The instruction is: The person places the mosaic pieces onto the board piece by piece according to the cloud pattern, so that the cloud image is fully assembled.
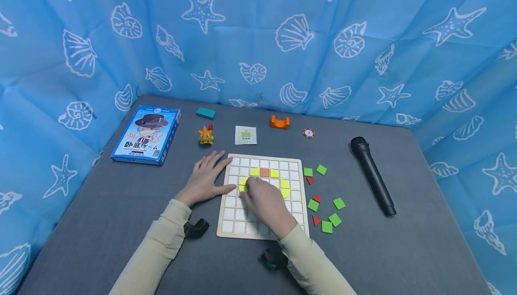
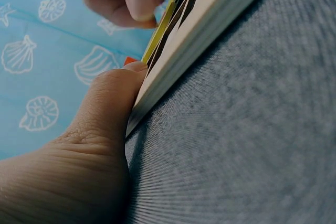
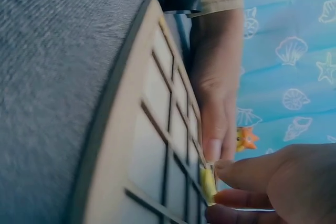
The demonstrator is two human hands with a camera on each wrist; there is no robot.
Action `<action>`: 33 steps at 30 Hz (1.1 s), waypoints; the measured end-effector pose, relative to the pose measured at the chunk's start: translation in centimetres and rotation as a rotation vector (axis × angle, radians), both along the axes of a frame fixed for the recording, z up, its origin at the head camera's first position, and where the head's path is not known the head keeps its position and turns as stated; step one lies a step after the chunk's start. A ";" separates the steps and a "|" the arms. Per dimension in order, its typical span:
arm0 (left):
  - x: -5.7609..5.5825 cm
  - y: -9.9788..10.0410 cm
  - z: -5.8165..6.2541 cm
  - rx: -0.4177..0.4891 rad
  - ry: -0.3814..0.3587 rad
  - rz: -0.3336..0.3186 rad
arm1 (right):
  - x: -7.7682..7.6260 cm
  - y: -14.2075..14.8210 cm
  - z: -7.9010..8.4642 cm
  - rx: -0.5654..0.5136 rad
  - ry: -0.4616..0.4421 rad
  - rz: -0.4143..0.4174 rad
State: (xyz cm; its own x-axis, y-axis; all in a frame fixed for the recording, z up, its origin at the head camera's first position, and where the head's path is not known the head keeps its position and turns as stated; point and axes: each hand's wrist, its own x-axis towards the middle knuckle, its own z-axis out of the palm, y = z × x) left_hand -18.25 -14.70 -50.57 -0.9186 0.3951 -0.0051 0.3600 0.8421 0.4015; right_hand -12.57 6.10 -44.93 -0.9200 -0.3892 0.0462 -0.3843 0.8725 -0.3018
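A pale wooden board (image 1: 224,235) with a grid of white squares lies on the grey table. Yellow round-edged tiles (image 1: 285,188) form an arc on it, with an orange square tile (image 1: 264,172) at the top. My left hand (image 1: 205,182) is spread at the board's left edge, its thumb and a fingertip on the rim. Over the arc's left side, my right hand (image 1: 267,201) has thumb and fingers curled together. In the right wrist view they pinch at a yellow tile (image 3: 208,185), partly hidden by the fingers.
Green square tiles (image 1: 326,226) and red triangular tiles (image 1: 317,220) lie right of the board. A black microphone (image 1: 373,176) is farther right. Behind stand a pattern card (image 1: 246,140), orange toy (image 1: 205,135), teal block (image 1: 206,113), orange block (image 1: 279,122), chip (image 1: 308,133) and blue game box (image 1: 146,135).
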 end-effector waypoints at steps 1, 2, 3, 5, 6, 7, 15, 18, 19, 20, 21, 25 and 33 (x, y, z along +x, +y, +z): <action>0.0 0.0 0.0 -0.002 -0.001 0.000 | 0.1 0.2 0.2 0.000 -0.006 -0.006; 0.0 0.0 0.0 -0.002 -0.004 -0.001 | 0.3 0.5 0.5 -0.003 -0.017 -0.015; 0.1 0.0 -0.1 -0.003 -0.005 -0.002 | 0.5 0.8 0.8 -0.010 -0.024 -0.026; 0.1 0.0 -0.1 0.001 -0.007 -0.003 | 1.0 1.6 1.5 -0.032 -0.040 -0.061; 0.1 0.0 -0.1 0.001 -0.005 -0.003 | 1.2 2.1 1.9 -0.042 -0.046 -0.083; 0.0 0.0 -0.1 0.006 -0.004 -0.005 | 1.4 2.6 2.2 -0.053 -0.053 -0.108; -0.1 0.1 -0.1 0.028 0.004 -0.006 | 2.2 8.7 3.2 -0.091 -0.088 -0.280; -0.1 0.0 -0.1 0.024 -0.003 0.000 | 2.2 11.3 2.9 -0.092 -0.121 -0.316; 0.0 0.0 -0.1 0.025 -0.005 0.001 | 2.2 12.1 2.8 -0.091 -0.132 -0.325; 0.0 -0.1 -0.1 0.024 -0.006 0.002 | 2.2 12.8 2.6 -0.085 -0.145 -0.335; 0.0 -0.1 -0.1 0.024 -0.007 0.002 | 2.2 13.5 2.5 -0.079 -0.155 -0.344; 0.1 -0.1 -0.1 0.017 -0.016 0.002 | 2.3 15.5 1.8 -0.046 -0.188 -0.365; 0.1 0.0 0.1 0.022 -0.021 0.007 | 2.4 16.3 0.8 -0.025 -0.205 -0.302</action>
